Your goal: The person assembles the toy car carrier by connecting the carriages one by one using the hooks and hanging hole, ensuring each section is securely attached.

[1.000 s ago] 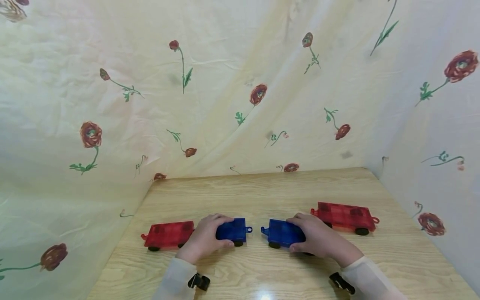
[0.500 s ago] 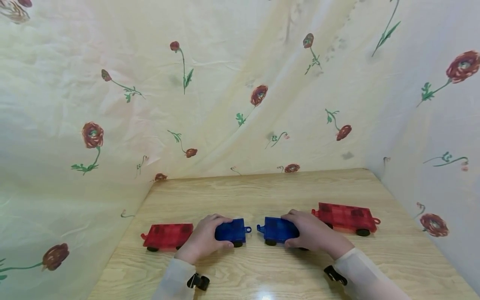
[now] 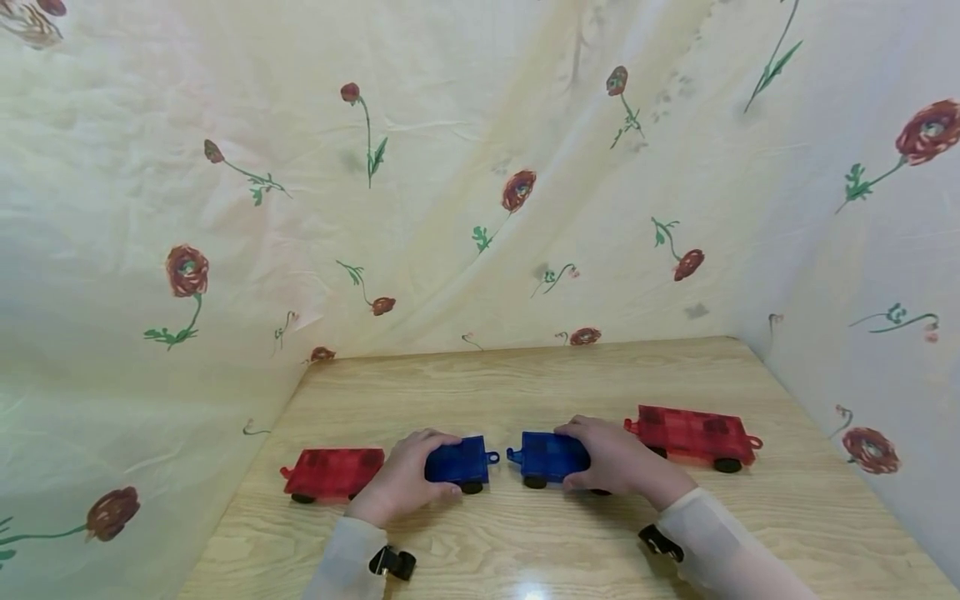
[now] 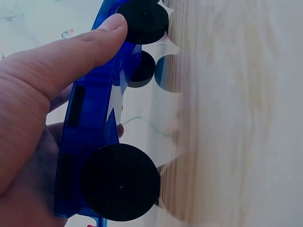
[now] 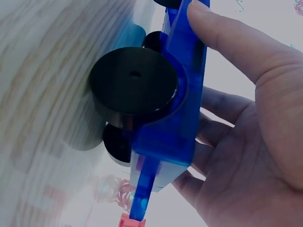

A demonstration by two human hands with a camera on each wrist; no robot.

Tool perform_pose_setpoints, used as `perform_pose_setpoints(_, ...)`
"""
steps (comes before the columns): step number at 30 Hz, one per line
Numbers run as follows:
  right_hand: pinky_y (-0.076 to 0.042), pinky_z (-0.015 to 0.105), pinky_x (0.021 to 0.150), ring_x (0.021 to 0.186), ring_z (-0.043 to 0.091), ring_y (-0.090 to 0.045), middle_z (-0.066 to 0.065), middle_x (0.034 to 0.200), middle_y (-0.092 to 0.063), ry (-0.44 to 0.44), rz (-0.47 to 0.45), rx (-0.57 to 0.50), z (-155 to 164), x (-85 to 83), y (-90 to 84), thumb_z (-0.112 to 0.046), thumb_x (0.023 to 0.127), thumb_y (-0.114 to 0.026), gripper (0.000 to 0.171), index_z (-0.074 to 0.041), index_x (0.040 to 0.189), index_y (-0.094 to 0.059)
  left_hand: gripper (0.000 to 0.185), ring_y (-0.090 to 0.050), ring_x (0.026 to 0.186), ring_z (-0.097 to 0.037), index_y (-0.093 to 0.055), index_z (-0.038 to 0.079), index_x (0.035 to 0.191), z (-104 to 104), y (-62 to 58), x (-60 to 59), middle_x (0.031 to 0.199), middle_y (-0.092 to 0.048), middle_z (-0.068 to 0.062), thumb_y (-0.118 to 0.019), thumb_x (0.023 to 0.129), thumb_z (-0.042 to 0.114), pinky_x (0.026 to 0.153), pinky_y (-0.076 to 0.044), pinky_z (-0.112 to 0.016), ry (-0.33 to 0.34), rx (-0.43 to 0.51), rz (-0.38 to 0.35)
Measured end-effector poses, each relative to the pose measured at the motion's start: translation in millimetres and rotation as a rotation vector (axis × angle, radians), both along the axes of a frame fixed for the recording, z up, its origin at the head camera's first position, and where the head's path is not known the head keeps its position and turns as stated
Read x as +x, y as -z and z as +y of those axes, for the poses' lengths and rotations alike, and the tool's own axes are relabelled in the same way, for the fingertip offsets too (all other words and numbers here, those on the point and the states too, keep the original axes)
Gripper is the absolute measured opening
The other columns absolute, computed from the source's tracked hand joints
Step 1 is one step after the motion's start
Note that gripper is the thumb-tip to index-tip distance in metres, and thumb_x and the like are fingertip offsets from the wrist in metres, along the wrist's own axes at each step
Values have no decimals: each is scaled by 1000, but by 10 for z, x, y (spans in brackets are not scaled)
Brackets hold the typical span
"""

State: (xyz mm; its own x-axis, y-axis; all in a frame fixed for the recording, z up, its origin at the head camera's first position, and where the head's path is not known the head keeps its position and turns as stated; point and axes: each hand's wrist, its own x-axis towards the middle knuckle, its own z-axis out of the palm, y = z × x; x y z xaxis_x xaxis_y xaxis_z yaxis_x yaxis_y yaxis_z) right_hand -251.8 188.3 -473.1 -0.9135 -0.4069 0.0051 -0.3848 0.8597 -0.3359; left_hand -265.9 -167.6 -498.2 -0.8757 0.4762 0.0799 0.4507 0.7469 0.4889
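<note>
My left hand (image 3: 405, 475) grips a blue see-through toy train wagon (image 3: 468, 461), thumb on the near side and fingers over the far side. A ring coupling (image 3: 492, 457) sticks out of this wagon's right end. Facing it, a second blue wagon (image 3: 538, 457) is held by my right hand (image 3: 611, 458), its hook coupling (image 3: 513, 456) pointing left. A small gap separates ring and hook. In the left wrist view, the thumb (image 4: 102, 40) lies along the wagon by a black wheel (image 4: 120, 182). The right wrist view shows the right thumb (image 5: 218, 26) on the other wagon's side.
A red wagon (image 3: 337, 473) stands left of my left hand, partly covered by it. Another red wagon (image 3: 690, 435) stands behind my right wrist. The wooden table (image 3: 495, 383) ends at a flowered cloth (image 3: 435, 208) at the back and sides.
My right hand has moved left with its blue wagon, narrowing the gap between hook and ring. The left hand and its wagon have shifted slightly left. Both red wagons stay put.
</note>
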Motion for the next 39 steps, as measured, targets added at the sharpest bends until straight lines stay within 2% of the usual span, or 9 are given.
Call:
perform_pose_setpoints(8, -49, 45, 87, 107, 20, -56, -2, 125, -57, 1, 11, 12, -36, -11, 11, -56, 68, -82, 81, -19, 136, -55, 74, -42, 127, -23, -51, 37, 137, -56, -18, -20, 135, -48, 12, -79, 71, 55, 100, -39, -54, -23, 18, -19)
perform_pose_setpoints(18, -50, 48, 85, 106, 22, -56, -1, 126, -57, 17, -5, -46, -123, -20, 26, -54, 68, -83, 80, -20, 136, -55, 75, -44, 127, -22, -49, 40, 137, -183, -5, -45, 133, -47, 12, -81, 70, 52, 100, -40, -53, -24, 78, -32)
perform_pose_setpoints(24, -49, 45, 87, 109, 19, -55, -2, 129, -56, 4, -3, -60, -178, -51, 48, -58, 68, -81, 83, -21, 137, -54, 75, -44, 125, -22, -48, 40, 137, -236, -9, -51, 132, -47, 11, -82, 71, 49, 99, -40, -54, -13, 123, -48)
perform_pose_setpoints(39, -48, 46, 88, 104, 19, -54, -1, 124, -57, -47, -19, -117, -313, -100, 68, -57, 70, -80, 81, -17, 136, -55, 75, -44, 126, -20, -48, 38, 138, -263, -55, -22, 132, -49, 10, -82, 71, 47, 101, -39, -52, -16, 151, -67)
